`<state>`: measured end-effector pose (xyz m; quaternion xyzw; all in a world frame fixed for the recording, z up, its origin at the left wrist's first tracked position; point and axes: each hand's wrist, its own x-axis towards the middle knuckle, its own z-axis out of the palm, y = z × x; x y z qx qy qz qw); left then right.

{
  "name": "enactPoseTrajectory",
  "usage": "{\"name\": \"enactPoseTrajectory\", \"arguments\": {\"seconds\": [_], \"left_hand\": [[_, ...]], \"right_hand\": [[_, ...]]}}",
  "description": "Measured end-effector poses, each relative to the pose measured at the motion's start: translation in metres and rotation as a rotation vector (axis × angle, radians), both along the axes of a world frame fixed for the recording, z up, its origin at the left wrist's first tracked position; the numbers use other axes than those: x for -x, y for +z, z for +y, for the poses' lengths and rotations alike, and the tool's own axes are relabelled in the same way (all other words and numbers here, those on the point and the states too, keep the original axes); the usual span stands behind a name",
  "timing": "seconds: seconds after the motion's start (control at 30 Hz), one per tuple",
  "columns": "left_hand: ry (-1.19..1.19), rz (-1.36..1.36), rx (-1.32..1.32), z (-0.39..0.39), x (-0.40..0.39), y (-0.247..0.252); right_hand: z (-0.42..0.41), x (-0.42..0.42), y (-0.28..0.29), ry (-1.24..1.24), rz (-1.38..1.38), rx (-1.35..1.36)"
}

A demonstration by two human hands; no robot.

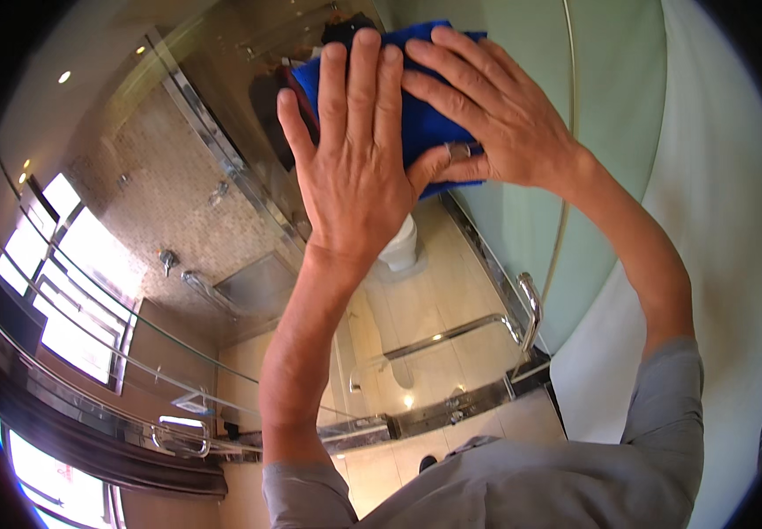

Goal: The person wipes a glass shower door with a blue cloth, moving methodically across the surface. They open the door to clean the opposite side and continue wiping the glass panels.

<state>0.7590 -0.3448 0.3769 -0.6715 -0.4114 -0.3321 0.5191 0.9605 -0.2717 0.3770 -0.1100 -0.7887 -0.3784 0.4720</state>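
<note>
A folded blue cloth [430, 125] is spread under both of my hands at the top of the view. My left hand [357, 139] lies flat over its left part, fingers pointing up and slightly apart. Over the right part my right hand [493, 109] slants inward, its fingertips close to those of the left. The two thumbs come together near the cloth's lower edge. Both hands press the cloth toward what looks like a clear glass panel [354, 330], through which a bathroom shows. The contact behind the cloth is hidden.
A chrome door handle [531, 311] juts out at lower right, beside a horizontal chrome bar [447, 337]. Pale green frosted glass [612, 132] stands on the right. A white toilet [402, 248], shower mixer [167, 261] and dark threshold [447, 413] appear below and left.
</note>
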Motion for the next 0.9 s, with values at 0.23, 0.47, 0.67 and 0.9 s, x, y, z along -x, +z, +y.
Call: {"name": "enactPoseTrajectory", "arguments": {"seconds": [0.23, 0.47, 0.67, 0.9], "left_hand": [[0.083, -0.019, 0.182, -0.009, -0.001, -0.047], [0.046, -0.06, 0.077, 0.002, -0.002, -0.074], [0.102, -0.04, 0.142, 0.0, -0.003, -0.107], [0.087, -0.078, 0.21, -0.002, -0.003, -0.151]], "right_hand": [[-0.008, -0.001, -0.052, -0.164, -0.127, 0.078], [-0.012, 0.001, -0.091, -0.204, -0.147, 0.064], [-0.007, -0.002, -0.107, -0.051, -0.032, 0.139], [-0.01, -0.002, -0.147, -0.055, -0.028, 0.155]]}}
